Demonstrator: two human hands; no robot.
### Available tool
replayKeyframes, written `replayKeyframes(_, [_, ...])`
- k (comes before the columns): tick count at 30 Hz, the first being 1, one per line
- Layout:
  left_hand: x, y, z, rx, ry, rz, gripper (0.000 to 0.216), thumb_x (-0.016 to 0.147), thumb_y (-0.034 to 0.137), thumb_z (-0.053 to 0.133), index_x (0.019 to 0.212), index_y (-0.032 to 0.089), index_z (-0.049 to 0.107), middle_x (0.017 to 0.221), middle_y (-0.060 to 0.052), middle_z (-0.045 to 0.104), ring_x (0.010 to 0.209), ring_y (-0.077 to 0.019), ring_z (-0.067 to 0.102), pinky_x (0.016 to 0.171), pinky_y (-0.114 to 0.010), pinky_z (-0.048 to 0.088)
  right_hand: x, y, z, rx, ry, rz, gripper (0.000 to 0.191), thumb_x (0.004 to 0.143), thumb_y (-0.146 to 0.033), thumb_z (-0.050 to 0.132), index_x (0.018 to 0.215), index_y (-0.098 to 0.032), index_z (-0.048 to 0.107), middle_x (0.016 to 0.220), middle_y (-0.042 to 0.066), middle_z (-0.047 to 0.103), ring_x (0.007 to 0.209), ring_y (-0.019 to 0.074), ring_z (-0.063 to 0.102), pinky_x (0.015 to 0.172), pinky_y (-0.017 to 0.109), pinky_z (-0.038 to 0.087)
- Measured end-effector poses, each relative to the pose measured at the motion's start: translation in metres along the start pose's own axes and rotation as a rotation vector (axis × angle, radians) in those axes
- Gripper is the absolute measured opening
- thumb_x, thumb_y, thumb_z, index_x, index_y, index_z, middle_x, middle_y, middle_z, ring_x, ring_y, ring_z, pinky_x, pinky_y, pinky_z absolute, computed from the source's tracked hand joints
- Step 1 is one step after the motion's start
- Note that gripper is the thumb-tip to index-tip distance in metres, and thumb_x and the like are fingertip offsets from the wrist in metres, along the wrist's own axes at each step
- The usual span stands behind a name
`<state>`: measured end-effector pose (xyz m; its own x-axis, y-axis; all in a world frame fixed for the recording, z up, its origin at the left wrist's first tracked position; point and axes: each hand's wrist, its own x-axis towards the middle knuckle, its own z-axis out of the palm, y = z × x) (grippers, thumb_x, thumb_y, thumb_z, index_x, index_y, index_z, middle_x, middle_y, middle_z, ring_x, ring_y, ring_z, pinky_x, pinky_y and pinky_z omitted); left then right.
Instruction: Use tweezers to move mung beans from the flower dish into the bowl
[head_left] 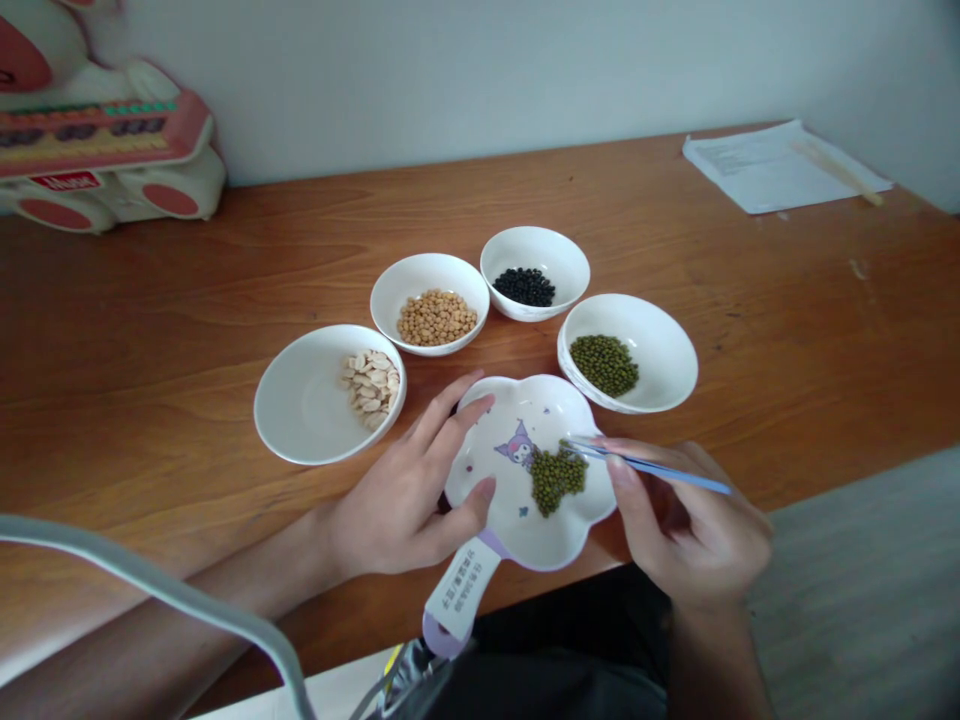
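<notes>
A white flower-shaped dish point(544, 545) with a lilac handle and a cartoon print lies near the table's front edge. My left hand point(409, 490) grips its left rim, fingertips on the far side and thumb over the inside. A cluster of green mung beans point(556, 485) sits in the dish. Between the thumb and fingers of my right hand point(697, 535) is a pair of blue tweezers point(675, 473), closed around by the fingers. The tweezers' metal tips reach the upper edge of the beans; whether a bean is pinched, I cannot tell.
Four white bowls arc behind the dish: pale flat seeds in one point(300, 400), tan beans in another point(397, 290), black beans in a third point(566, 265), mung beans in the rightmost point(667, 355). Paper point(765, 165) lies back right, a toy keyboard point(112, 145) back left. A grey cable point(187, 597) crosses front left.
</notes>
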<state>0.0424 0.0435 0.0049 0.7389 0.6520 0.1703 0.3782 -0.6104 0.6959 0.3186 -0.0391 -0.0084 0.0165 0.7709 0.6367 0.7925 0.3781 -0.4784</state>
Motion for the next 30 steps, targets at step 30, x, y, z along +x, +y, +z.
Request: replayKeyframes(30, [-0.0001,-0.0015,-0.0003,-0.002,0.013,0.028,0.07,0.11,0.029,0.058,0.17,0.019,0.023,0.179,-0.024,0.025,0.169,-0.0383,0.034,0.136,-0.058,0.04,0.0048,-0.0064,0.0007,-0.098,-0.002,-0.093,0.031,0.09,-0.002,0.081,0.116,-0.017,0.077,0.102,0.005,0.087,0.072,0.0139,0.071,0.069,0.03,0.057])
